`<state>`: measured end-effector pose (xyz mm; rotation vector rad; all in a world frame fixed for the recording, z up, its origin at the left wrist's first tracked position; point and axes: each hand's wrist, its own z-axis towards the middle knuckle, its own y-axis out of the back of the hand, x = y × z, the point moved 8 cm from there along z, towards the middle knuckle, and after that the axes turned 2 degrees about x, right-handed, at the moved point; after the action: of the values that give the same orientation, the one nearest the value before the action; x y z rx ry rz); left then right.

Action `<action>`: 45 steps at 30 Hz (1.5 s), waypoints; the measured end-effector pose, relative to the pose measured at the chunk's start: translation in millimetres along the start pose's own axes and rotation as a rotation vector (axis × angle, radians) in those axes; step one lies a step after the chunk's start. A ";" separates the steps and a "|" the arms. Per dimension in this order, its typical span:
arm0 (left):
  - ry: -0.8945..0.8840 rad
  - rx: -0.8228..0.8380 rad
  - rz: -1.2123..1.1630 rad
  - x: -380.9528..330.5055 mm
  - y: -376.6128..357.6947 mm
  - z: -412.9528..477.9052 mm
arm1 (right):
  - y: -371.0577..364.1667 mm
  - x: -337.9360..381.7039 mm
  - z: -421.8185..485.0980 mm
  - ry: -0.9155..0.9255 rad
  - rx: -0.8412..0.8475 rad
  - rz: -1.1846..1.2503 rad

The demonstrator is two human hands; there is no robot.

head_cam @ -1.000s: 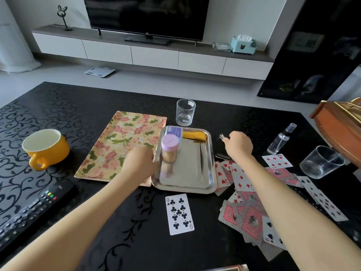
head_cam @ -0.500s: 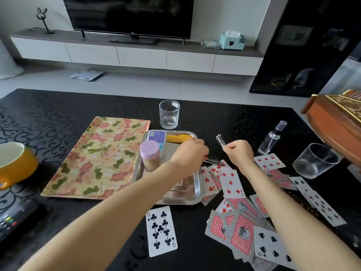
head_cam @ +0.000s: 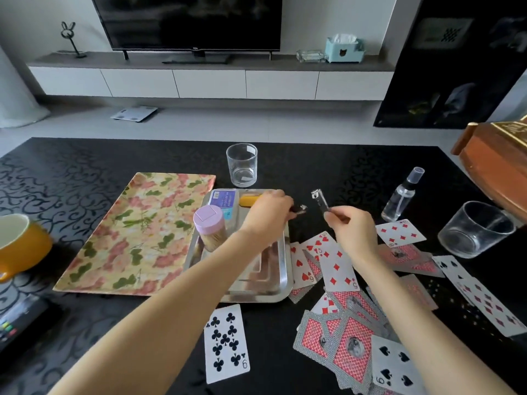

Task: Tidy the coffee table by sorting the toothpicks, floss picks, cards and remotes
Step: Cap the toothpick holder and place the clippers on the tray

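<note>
Tabletop seen from a head-worn camera. At the left edge sits a yellow mug (head_cam: 22,243), and a black remote (head_cam: 20,323) lies at the near left corner, well apart from both hands. Next comes a floral tray (head_cam: 137,232), then a metal tray (head_cam: 273,292) just beside its right edge. The metal tray holds a toothpick jar (head_cam: 211,226) with a pink lid, a floss pick box (head_cam: 224,199) and a yellow item (head_cam: 248,200) at its far end. The left hand (head_cam: 268,215) hovers over the metal tray's far right corner, fingers curled round a small dark item (head_cam: 298,209) with a metal tip; what it is cannot be told. Just right of it, the right hand (head_cam: 353,229) pinches a nail clipper (head_cam: 320,198), its long axis tilted up toward the far left. Loose cards (head_cam: 336,260) fan out right of the metal tray and toward the near edge, under and around the right forearm, so the right hand is probably the nearer one for gathering them. A nine of clubs (head_cam: 226,343) lies alone by the left forearm. Farther right stand a spray bottle (head_cam: 402,195) and a short glass (head_cam: 476,229). The table (head_cam: 313,166) is glossy black with a scroll pattern; beyond it, a television (head_cam: 188,21) stands on a low cabinet.
</note>
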<state>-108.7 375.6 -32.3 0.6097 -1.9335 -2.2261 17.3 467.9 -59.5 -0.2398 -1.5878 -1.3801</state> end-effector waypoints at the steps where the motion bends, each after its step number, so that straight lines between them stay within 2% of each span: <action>1: 0.071 -0.022 -0.014 15.7 11.0 -1.8 | -8.3 5.8 0.8 0.038 0.023 -0.024; 4: 0.202 -0.047 0.017 50.9 33.6 -11.7 | -37.7 32.8 6.3 0.211 0.082 -0.139; 8: 0.238 -0.163 0.011 65.1 61.4 -24.5 | -80.9 69.3 20.1 0.406 0.136 -0.392; 15: 0.218 -0.155 0.074 63.0 69.2 -21.5 | -108.0 76.2 24.9 0.419 0.094 -0.421; 20: 0.213 0.034 0.212 62.0 39.0 -10.1 | -103.6 76.2 22.2 0.452 0.046 -0.432; 25: 0.141 0.154 0.297 48.3 -0.8 -11.2 | -71.6 61.7 20.2 0.365 -0.079 -0.209; 29: 0.160 0.177 0.277 46.7 -11.6 -9.8 | -50.2 40.1 12.8 0.296 -0.030 -0.299; 39: 0.228 0.127 0.274 39.9 -14.5 -7.9 | -32.0 26.3 -2.6 0.312 -0.002 -0.301; 42: 0.221 0.109 0.281 37.5 -7.4 -8.3 | -10.4 19.8 -10.1 0.259 -0.115 -0.278; 45: 0.208 0.087 0.304 33.9 2.1 -8.0 | 32.9 -8.3 -10.8 -0.014 -0.345 -0.161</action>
<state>-136.8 355.9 -38.4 0.4965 -1.8819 -1.8301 49.8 473.5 -45.8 -0.3334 -1.3967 -1.7801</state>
